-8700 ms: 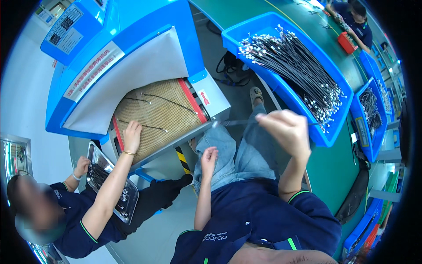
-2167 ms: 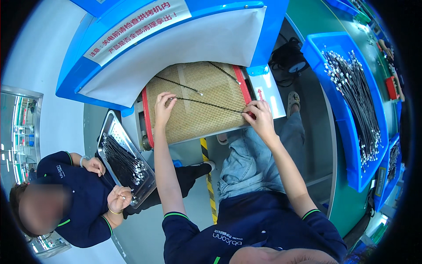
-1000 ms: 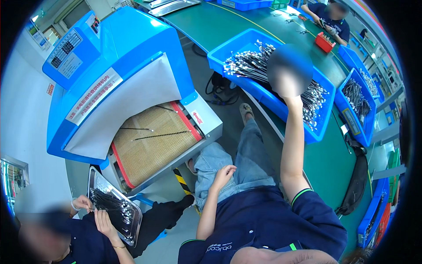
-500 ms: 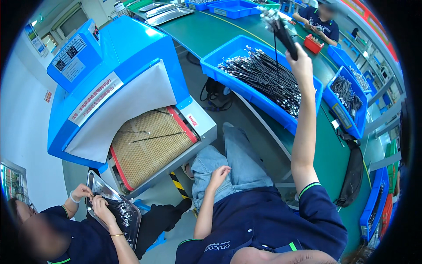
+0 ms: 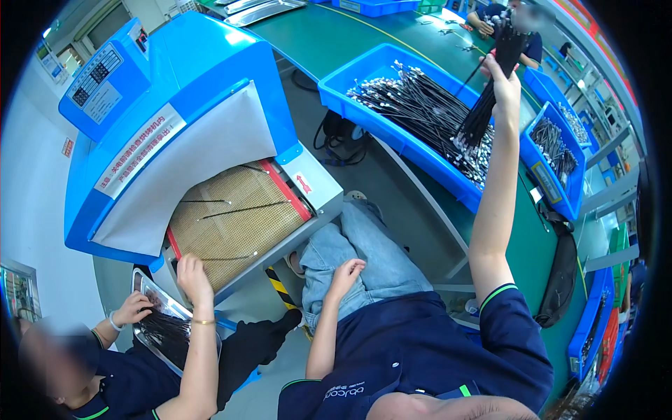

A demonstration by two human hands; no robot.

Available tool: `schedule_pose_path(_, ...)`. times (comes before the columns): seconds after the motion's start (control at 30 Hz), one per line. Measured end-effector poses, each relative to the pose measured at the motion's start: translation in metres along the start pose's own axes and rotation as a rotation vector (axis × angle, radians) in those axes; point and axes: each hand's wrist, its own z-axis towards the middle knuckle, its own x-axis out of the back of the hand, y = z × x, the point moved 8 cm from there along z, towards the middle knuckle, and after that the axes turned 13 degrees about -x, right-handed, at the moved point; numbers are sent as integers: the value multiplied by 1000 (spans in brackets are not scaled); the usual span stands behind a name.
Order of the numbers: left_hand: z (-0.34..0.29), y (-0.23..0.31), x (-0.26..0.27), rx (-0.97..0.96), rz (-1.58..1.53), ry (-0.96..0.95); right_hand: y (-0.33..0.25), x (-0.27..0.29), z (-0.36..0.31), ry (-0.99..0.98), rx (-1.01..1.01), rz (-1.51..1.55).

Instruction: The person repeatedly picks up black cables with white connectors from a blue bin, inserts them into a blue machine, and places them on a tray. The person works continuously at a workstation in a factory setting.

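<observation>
My right hand (image 5: 505, 87), raised over the far right of the blue bin, is closed around a bundle of black cables (image 5: 483, 115). The bundle stands nearly upright; its lower ends reach down to the cables in the bin. Inside the large blue bin (image 5: 392, 143) lie many loose black cables (image 5: 420, 108) with pale metallic ends. On my thigh, over the light blue jeans, rests my left hand (image 5: 346, 275), its fingers loosely curled with nothing visible in them.
A blue machine (image 5: 189, 70) with a mesh conveyor belt (image 5: 234, 210) stands at left, several cables on the belt. Beside it, a co-worker's hand (image 5: 194, 280) reaches to the belt above a metal tray (image 5: 143, 280). Smaller blue bins (image 5: 553, 185) sit right on the green table (image 5: 322, 38).
My right hand has shifted slightly right with the bundle, which now hangs down into the bin. The co-worker's hand has moved from the tray to the belt, where another cable now lies.
</observation>
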Motion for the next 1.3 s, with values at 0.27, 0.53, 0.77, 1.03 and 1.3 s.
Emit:
schedule_pose_path(0.27, 4, 8, -4, 16, 27, -37, -33, 46, -2, 188, 332, 499)
schedule_pose_path(0.53, 2, 0, 0, 13, 43, -18, -121, -24, -84, 183, 944, -503)
schedule_pose_path(0.77, 0, 10, 3, -28, 79, 15, -69, -85, -155, -380, 792, -1081)
schedule_pose_path(1.03, 3, 29, -5, -80, 164, -81, 6, -141, -262, -913, 650, -1063)
schedule_pose_path(1.3, -49, 155, -38, -284, 175, -344, 203, -112, -404, -1644, 55, -1044)
